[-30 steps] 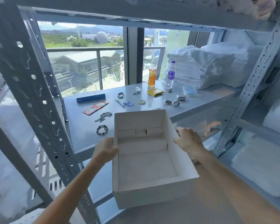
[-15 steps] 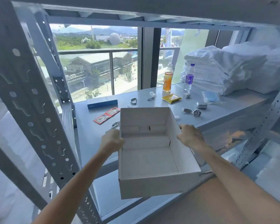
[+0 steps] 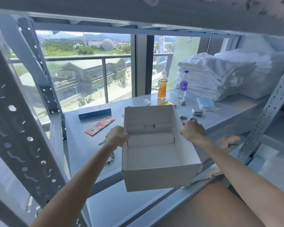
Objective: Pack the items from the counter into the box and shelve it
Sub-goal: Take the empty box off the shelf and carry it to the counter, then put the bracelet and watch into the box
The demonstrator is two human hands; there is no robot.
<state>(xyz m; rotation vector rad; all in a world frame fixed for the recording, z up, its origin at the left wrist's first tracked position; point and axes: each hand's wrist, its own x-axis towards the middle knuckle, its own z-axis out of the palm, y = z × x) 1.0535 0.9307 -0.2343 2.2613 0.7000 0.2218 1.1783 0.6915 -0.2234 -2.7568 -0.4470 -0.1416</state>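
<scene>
Open box (image 3: 157,179) farther over counter (image 3: 82,145) than before

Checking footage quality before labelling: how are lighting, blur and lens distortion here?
Head view: strong daylight through the window; wide-angle lens bows the rack upright at the left edge; box, left hand and right hand fairly sharp; towels washed out, detail lost.

Empty open-topped white box (image 3: 157,181) hangs tilted above the grey counter (image 3: 82,149).

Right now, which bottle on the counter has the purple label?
The clear bottle on the right, next to the stacked towels; the other bottle holds orange liquid.
</scene>
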